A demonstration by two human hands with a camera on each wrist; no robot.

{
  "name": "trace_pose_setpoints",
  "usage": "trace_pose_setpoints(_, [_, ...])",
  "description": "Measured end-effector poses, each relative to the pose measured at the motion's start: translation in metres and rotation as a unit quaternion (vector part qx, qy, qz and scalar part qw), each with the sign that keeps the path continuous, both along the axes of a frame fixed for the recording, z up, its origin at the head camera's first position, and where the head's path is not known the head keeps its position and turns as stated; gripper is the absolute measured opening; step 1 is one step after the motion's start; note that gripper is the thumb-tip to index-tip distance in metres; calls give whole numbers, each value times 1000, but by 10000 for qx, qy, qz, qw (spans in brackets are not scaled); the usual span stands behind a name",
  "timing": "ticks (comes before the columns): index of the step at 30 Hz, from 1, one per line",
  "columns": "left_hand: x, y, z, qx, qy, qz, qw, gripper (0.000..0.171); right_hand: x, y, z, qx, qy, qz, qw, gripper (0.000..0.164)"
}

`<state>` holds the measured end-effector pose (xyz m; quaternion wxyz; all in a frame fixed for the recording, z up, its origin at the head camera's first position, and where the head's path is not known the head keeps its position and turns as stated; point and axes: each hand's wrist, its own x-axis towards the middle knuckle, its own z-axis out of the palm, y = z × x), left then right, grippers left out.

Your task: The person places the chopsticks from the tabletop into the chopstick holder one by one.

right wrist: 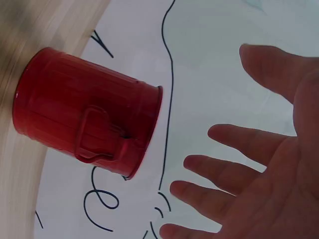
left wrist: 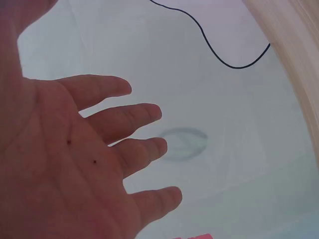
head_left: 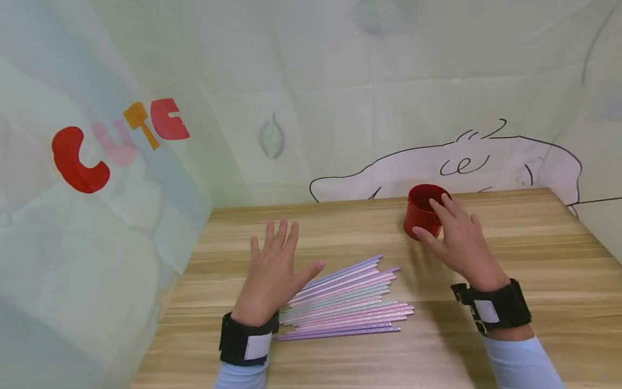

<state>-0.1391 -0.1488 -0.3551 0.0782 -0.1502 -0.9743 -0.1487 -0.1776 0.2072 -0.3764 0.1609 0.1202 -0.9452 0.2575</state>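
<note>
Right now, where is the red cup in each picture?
Head: red cup, right of centre, beside the right hand.
Left wrist: not in it.
Right wrist: left half, top pointing right.
Shared landmark: wooden table, below in head, right edge in left wrist, left edge in right wrist.

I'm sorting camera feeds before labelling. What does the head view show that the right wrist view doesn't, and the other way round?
Only the head view: the left hand, the fanned pastel sticks and the "CUTE" lettering.

Only the right wrist view: the handle on the side of the red mug, and the palm side of the right hand.

Both: that mug, the right hand, the wooden tabletop and part of the black-outlined drawing behind it.
</note>
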Motion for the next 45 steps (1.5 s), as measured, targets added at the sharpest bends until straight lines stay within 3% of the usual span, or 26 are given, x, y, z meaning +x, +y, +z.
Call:
trace_pose_setpoints(6, [-1, 7, -4, -29, 159, -292, 9994, 90, -12, 3, -8, 76, 728, 113, 9973, 55])
trace_pose_setpoints(16, [1, 26, -13, -245, 242, -763, 9965, 82, -18, 8, -22, 182, 696, 124, 9973, 42])
trace_pose_setpoints(21, [5, 34, -16, -362, 257, -1005, 9939, 79, -20, 8, -27, 301, 974, 167, 9947, 37])
trace_pose_setpoints(26, [6, 42, -19, -556, 404, -1213, 9902, 71, -21, 7, -28, 315, 1181, -48, 9925, 34])
trace_pose_setpoints(33, [6, 50, -25, -766, 726, -1464, 9836, 56, -18, 9, -27, 252, 1023, -329, 9939, 27])
trace_pose_setpoints(40, [8, 58, -29, -858, 626, -1605, 9813, 49, -11, 16, -18, 172, 368, -329, 9986, 17])
trace_pose_setpoints(45, [8, 60, -33, -938, 582, -1639, 9803, 49, -5, 22, -14, 363, 188, -132, 9991, 13])
